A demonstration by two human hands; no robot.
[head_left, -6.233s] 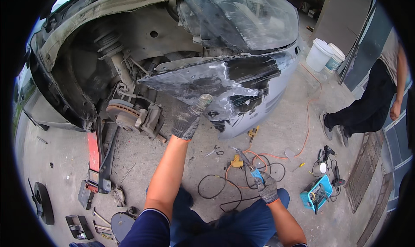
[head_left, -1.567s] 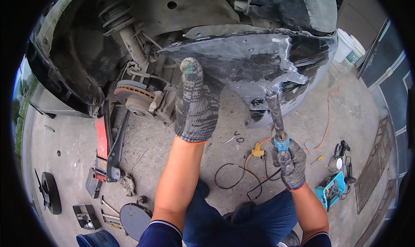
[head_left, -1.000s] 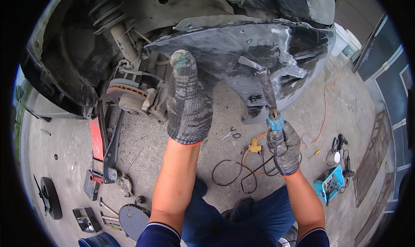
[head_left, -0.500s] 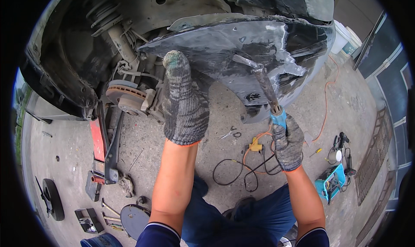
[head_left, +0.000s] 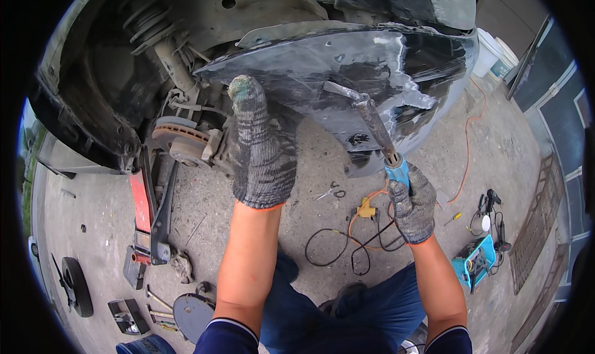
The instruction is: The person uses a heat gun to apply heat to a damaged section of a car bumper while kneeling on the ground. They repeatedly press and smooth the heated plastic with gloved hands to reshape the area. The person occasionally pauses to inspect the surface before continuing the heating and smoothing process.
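A scuffed grey and black car bumper (head_left: 365, 56) stretches across the upper middle, with a ragged pale patch on its right part. My left hand (head_left: 263, 149), in a grey knitted glove, grips the bumper's lower left edge; its thumb points up along the surface and the other fingers are mostly hidden. In my gloved right hand (head_left: 414, 206) is a soldering iron (head_left: 375, 126), held by its blue handle. Its bent metal tip lies over the middle of the bumper; whether it touches I cannot tell.
Left of the bumper are a brake disc (head_left: 180, 137), a coil spring strut (head_left: 173, 66) and a red floor jack (head_left: 141, 202). On the concrete lie scissors (head_left: 330, 192), a cable with a yellow connector (head_left: 367, 209) and a teal tool box (head_left: 474, 264). White buckets (head_left: 489, 52) stand at the right.
The soldering iron's tip has shifted a little left across the bumper. My left hand has also moved slightly left, still on the edge.
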